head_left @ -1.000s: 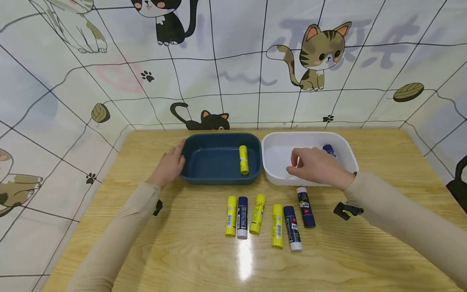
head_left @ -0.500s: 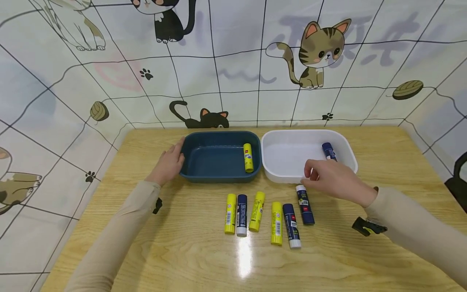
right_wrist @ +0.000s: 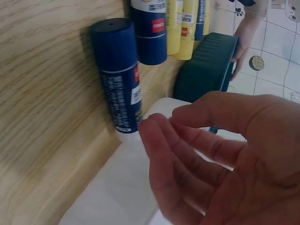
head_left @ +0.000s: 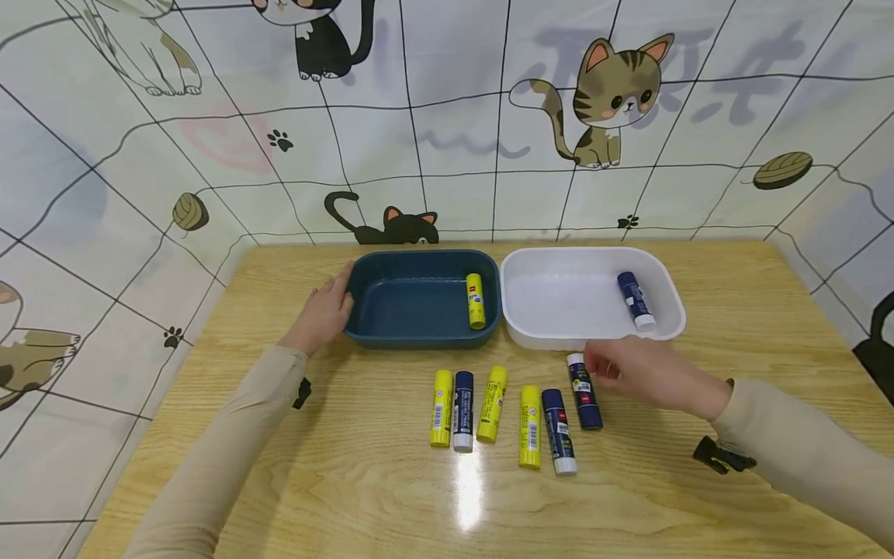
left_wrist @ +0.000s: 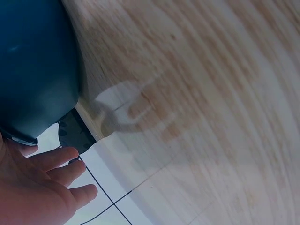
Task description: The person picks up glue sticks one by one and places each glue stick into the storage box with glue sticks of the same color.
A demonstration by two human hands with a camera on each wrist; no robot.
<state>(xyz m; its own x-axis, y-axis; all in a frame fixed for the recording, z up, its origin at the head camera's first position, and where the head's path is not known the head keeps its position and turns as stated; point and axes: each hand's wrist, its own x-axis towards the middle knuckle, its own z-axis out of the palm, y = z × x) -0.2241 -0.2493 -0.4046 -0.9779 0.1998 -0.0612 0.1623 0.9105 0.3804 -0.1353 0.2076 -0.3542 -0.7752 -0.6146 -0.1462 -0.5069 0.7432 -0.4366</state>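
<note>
My left hand (head_left: 320, 314) rests against the left end of the dark blue tray (head_left: 405, 342), its fingers extended in the left wrist view. A yellow glue stick (head_left: 476, 301) lies inside that tray. My right hand (head_left: 653, 374) is in front of the white tray (head_left: 548, 339), beside a navy glue stick (head_left: 583, 392) with a white end. In the right wrist view the thumb and loosely bent fingers (right_wrist: 157, 147) have a gap between them and hold nothing; the fingertips are near the white end of the navy glue stick (right_wrist: 117, 84). Another navy glue stick (head_left: 635, 301) lies in the white tray.
More glue sticks lie on the wooden table before the trays: a yellow one (head_left: 441, 407), a navy one (head_left: 463, 411), another yellow (head_left: 492, 404), then a yellow (head_left: 530, 427) and a navy one (head_left: 559, 431). A cat-print sheet (head_left: 461, 155) stands behind the table.
My right hand has drawn back from over the white tray towards the front right, down beside the navy glue stick. The yellow glue stick in the blue tray has shifted slightly right. My left hand stays put.
</note>
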